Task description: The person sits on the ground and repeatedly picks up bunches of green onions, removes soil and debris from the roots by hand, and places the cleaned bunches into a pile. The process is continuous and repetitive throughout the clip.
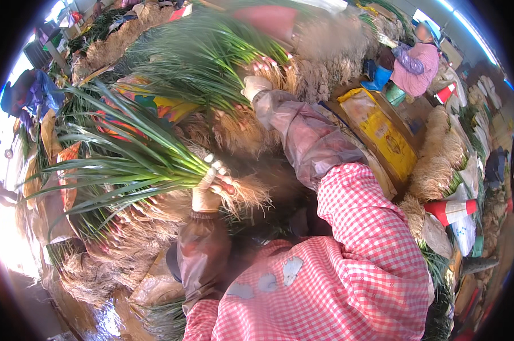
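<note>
My left hand (pixel 206 189), in a pale glove, is closed around a bunch of green garlic (pixel 176 164). The long green leaves fan out to the left. White and pinkish stem ends show by my fingers, and the tan roots (pixel 248 192) hang to the right. My right hand (pixel 256 86), also gloved, reaches forward to a heap of similar plants (pixel 206 64). It touches stems at the heap's root side. The fingers are partly hidden, so I cannot tell whether they grip a stem. Translucent sleeve covers (pixel 301 132) wrap both forearms.
More rooted bundles (pixel 125 243) lie at the left. A yellow printed sack (pixel 380 132) lies to the right. Red-and-white cones (pixel 449 212) stand beside root piles (pixel 436 157). Another person (pixel 414 64) in blue boots sits at the upper right. A colourful printed bag (pixel 154 104) lies under leaves.
</note>
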The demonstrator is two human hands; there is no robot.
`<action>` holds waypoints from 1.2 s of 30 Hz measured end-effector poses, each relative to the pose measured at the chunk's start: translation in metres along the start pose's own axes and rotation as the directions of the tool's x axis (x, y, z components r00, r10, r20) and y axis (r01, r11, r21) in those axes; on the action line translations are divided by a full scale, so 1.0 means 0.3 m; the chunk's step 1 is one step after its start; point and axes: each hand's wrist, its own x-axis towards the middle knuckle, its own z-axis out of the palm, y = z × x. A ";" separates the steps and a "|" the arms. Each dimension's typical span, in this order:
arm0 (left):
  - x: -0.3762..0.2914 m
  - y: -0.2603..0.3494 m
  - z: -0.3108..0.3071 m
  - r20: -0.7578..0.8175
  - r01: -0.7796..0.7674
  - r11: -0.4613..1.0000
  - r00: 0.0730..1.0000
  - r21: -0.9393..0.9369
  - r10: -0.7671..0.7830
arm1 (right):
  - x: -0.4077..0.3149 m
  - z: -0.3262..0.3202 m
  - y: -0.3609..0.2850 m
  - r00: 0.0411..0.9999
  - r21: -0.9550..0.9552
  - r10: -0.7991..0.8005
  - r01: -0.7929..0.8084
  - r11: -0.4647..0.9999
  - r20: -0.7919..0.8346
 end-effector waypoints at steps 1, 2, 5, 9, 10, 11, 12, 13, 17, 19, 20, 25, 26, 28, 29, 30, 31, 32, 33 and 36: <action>0.012 -0.005 -0.008 -0.078 0.065 0.997 0.995 0.029 -0.062 | -0.012 -0.009 -0.014 0.998 0.006 0.005 -0.004 1.000 -0.058; 0.015 -0.016 -0.014 -0.076 0.058 0.998 0.995 -0.028 -0.060 | -0.031 -0.040 -0.016 0.996 0.124 0.013 -0.003 0.992 -0.083; 0.020 -0.031 -0.032 0.088 0.031 0.990 0.996 -0.135 -0.020 | -0.195 -0.151 -0.055 1.000 0.623 -0.021 0.014 0.782 0.004; 0.011 -0.038 -0.037 0.147 0.054 0.996 0.987 0.066 -0.063 | -0.549 -0.098 -0.191 0.922 0.610 -0.358 0.368 0.702 -0.145; 0.000 -0.049 -0.033 0.068 0.092 0.994 0.993 0.056 -0.096 | -0.613 -0.068 -0.213 0.876 0.489 -0.425 0.481 0.727 -0.230; 0.000 -0.052 -0.031 0.035 0.107 0.992 0.993 0.061 -0.109 | -0.652 -0.046 -0.223 0.780 0.361 -0.551 0.625 0.692 -0.297; -0.008 -0.065 -0.025 -0.038 0.080 0.995 0.996 0.064 -0.078 | -0.659 -0.031 -0.222 0.808 0.414 -0.500 0.589 0.694 -0.313; -0.010 -0.067 -0.023 -0.077 0.115 0.991 0.991 0.063 -0.110 | -0.654 -0.014 -0.226 0.803 0.470 -0.501 0.596 0.651 -0.323; -0.025 -0.082 -0.014 -0.153 0.025 0.986 0.987 -0.164 -0.051 | -0.504 0.020 -0.250 0.961 0.807 -0.263 0.221 0.548 -0.085; -0.036 -0.063 -0.017 0.128 0.123 0.983 0.986 -0.136 -0.106 | -0.442 0.053 -0.304 0.876 0.954 -0.378 -0.278 0.113 0.300; -0.045 -0.060 -0.016 0.205 0.160 0.981 0.969 -0.110 -0.135 | -0.426 0.075 -0.334 0.924 0.973 -0.307 -0.210 0.096 0.230; -0.053 -0.058 0.017 0.152 0.217 0.913 0.973 -0.345 -0.174 | -0.481 0.154 -0.435 0.908 0.731 -0.093 0.386 0.562 -0.408; -0.051 -0.058 0.028 0.114 0.205 0.896 0.978 -0.395 -0.173 | -0.492 0.150 -0.436 0.970 0.861 -0.070 0.238 0.450 -0.232; -0.054 -0.047 0.043 0.053 0.177 0.890 0.984 -0.420 -0.171 | -0.492 0.132 -0.417 0.966 0.860 -0.097 0.259 0.440 -0.241; -0.064 -0.040 0.047 0.028 0.167 0.903 0.985 -0.396 -0.170 | -0.481 0.119 -0.397 0.947 0.774 -0.110 0.310 0.552 -0.301; -0.073 -0.027 0.047 0.211 0.152 0.942 0.973 -0.301 -0.090 | -0.470 0.111 -0.362 0.937 0.744 0.045 0.246 0.622 -0.347; -0.082 -0.013 0.046 0.267 0.148 0.953 0.961 -0.266 -0.074 | -0.448 0.098 -0.314 0.935 0.741 0.138 0.162 0.652 -0.326; -0.092 0.004 0.043 0.237 0.099 0.963 0.971 -0.249 -0.039 | -0.432 0.091 -0.252 0.941 0.819 0.193 0.127 0.560 -0.278; -0.096 0.021 0.039 0.287 0.062 0.970 0.958 -0.234 0.008 | -0.419 0.085 -0.187 0.954 0.800 0.166 0.106 0.590 -0.249; -0.082 0.059 0.028 0.321 -0.006 0.962 0.942 -0.274 0.097 | -0.487 0.112 0.015 0.967 0.547 -0.234 0.248 0.800 -0.097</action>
